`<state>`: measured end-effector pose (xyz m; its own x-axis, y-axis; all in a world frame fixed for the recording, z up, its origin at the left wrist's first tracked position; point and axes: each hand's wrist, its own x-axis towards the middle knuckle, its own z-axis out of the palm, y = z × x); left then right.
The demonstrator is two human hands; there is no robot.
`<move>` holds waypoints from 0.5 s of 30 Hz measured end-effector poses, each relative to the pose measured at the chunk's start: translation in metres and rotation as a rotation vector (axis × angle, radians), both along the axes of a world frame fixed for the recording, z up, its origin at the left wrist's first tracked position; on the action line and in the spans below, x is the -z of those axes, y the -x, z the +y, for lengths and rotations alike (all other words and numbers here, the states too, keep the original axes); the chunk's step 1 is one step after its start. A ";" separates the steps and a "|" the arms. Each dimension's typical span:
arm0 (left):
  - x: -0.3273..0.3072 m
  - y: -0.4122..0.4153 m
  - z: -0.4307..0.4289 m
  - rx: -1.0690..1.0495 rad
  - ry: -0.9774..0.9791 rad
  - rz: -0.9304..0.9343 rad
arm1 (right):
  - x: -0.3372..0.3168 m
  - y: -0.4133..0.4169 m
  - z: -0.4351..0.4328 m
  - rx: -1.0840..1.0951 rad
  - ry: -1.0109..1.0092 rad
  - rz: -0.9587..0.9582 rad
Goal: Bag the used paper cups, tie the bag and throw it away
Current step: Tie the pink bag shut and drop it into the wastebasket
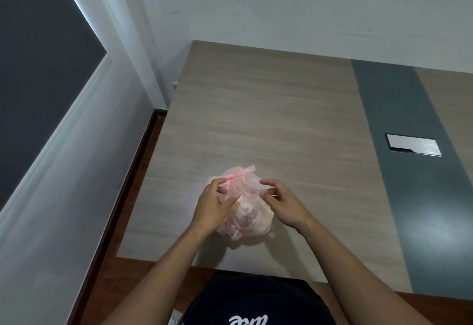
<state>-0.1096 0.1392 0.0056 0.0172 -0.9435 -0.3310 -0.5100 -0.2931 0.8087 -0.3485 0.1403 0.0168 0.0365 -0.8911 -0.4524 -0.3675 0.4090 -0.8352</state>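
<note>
A thin pink plastic bag (247,212) lies on the wooden table (268,109) near its front edge, bulging with crumpled contents that show only dimly through the film. Its neck is gathered at the far end into a twisted pink strip (236,175). My left hand (215,204) pinches the left end of that strip. On the bag's right side, my right hand (284,203) holds a thin strand of the bag between its fingertips. The cups themselves cannot be made out.
A grey-green band (404,145) runs across the table on the right, with a silver cable hatch (413,145) set in it. White walls stand behind and to the left. A strip of brown floor (122,222) runs along the table's left edge.
</note>
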 end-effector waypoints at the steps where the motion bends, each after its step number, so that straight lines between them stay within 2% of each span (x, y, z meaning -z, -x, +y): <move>1: 0.001 0.002 0.000 -0.047 -0.005 -0.042 | 0.002 -0.002 0.001 -0.016 0.003 0.014; 3: 0.002 0.005 -0.001 -0.186 -0.017 -0.076 | 0.005 -0.006 0.002 -0.035 -0.004 0.040; 5: 0.008 0.001 -0.009 -0.241 -0.024 -0.083 | 0.006 -0.009 0.003 -0.049 -0.013 0.058; 15: 0.044 0.002 -0.019 -0.071 -0.257 0.044 | 0.011 0.004 0.015 -0.064 0.008 0.097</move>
